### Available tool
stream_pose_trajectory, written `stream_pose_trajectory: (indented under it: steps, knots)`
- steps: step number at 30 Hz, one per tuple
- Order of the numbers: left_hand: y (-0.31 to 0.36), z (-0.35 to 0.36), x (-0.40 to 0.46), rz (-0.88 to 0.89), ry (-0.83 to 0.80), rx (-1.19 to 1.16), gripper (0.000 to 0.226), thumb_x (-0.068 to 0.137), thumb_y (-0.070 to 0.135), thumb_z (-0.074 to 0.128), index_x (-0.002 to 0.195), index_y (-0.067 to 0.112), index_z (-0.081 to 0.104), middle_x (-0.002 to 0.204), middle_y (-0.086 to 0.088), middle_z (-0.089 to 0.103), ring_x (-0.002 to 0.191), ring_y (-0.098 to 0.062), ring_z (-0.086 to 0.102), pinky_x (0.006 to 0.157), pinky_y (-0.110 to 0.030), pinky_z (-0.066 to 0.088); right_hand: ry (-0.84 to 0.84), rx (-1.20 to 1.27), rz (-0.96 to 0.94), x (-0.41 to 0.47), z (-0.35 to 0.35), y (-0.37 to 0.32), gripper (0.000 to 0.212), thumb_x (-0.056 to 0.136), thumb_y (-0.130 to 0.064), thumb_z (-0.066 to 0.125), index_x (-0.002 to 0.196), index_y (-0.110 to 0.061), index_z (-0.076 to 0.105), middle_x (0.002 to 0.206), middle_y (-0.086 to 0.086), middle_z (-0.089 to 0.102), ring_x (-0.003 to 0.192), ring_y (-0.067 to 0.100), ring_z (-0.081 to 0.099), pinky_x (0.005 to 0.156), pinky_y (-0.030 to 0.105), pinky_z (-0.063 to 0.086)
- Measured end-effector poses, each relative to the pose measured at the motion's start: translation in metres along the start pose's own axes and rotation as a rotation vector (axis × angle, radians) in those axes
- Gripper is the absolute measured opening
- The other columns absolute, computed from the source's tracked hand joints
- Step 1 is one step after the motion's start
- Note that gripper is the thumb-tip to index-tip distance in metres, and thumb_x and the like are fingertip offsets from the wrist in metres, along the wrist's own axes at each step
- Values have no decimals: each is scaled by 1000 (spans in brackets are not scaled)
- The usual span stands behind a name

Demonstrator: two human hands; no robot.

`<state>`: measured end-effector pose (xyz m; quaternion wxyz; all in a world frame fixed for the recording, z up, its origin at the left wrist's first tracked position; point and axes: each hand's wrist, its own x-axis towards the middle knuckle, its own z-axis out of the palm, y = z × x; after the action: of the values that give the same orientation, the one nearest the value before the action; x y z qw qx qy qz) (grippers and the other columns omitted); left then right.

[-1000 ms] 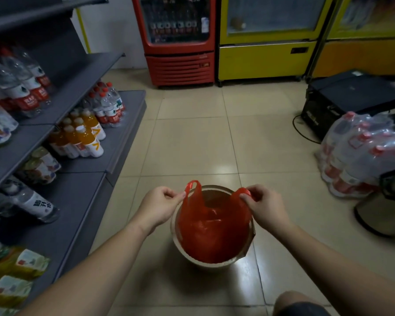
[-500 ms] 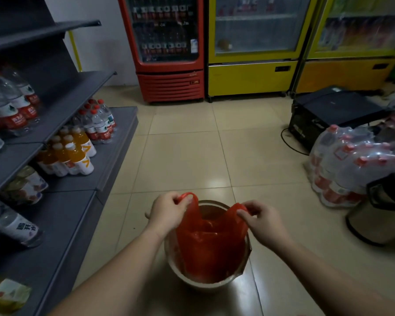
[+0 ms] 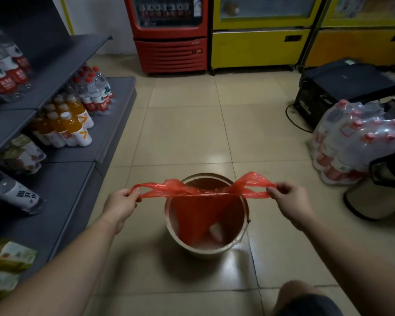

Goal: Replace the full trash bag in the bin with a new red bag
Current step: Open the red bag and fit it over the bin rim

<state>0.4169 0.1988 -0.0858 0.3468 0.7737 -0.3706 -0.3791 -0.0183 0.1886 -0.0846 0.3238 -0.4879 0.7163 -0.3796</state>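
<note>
Left hand [image 3: 121, 202]: forearm extended forward, fingers pinched shut on left handle loop of red bag [image 3: 205, 201], pulled out left of bin [image 3: 206, 248].
Right hand [image 3: 291, 200]: forearm extended, fingers pinched on right handle loop, pulled out right.
Red bag: handles stretched taut across bin mouth, body hanging inside bin.
Bin: round, beige, on tiled floor [image 3: 187, 133], between both forearms.
Shelf [image 3: 62, 188], left: orange-drink bottles [image 3: 71, 124]; red-capped water bottles [image 3: 94, 92].
Label text: blurred, unreadable.
</note>
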Motion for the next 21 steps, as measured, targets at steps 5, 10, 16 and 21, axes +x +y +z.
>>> stream_pose_trajectory:
  steps: [5,10,16,21]
  knots:
    - [-14,-2,-7,-83,-15,24,29,99,30,59,79,11,69,94,-17,74,81,-26,59,60,-28,37,-23,8,73,-6,3,6,17,88,-16,72,71,-14,71,66,5,65,59,16,53,51,27,40]
    - [-4,2,-24,25,-9,195,21,82,32,78,83,12,70,81,-7,71,85,-31,67,64,-31,43,-162,-97,24,-19,8,-10,19,82,-19,77,98,-18,70,91,2,72,84,20,69,74,32,55]
    - [36,27,-41,442,80,599,93,61,54,83,140,39,37,150,0,41,138,-29,38,107,-59,33,-108,-419,-358,-33,25,-36,83,66,-48,80,138,-46,38,143,1,46,126,24,49,104,55,36]
    - [33,58,-52,960,-126,1153,64,70,60,74,128,40,57,160,1,32,149,-26,20,110,-68,11,-231,-774,-747,-44,37,-22,62,60,-45,81,120,-38,62,153,7,38,137,31,36,101,55,23]
